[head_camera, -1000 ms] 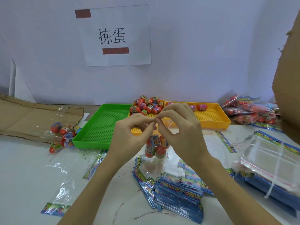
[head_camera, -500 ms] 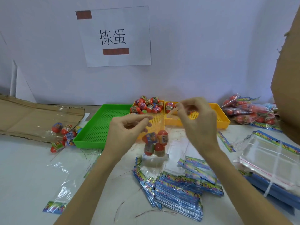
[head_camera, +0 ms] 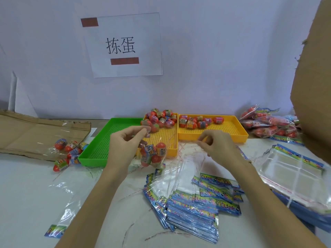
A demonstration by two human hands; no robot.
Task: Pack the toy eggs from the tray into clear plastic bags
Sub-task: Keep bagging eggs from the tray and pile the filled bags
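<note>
Above the yellow tray (head_camera: 213,136), left hand (head_camera: 125,142) pinches the floppy filled bag (head_camera: 152,154) by its top; right hand (head_camera: 217,146) pinches a thin strip (likely peeled seal); grip mouth.

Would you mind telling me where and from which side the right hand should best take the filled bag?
Probably its top edge, from the right, level with the left hand. The filled bag hangs from that hand's pinch with the eggs bunched at the bottom, so the flat clear film above them is free. The right hand is beside it and seems to pinch only a thin strip.
</note>
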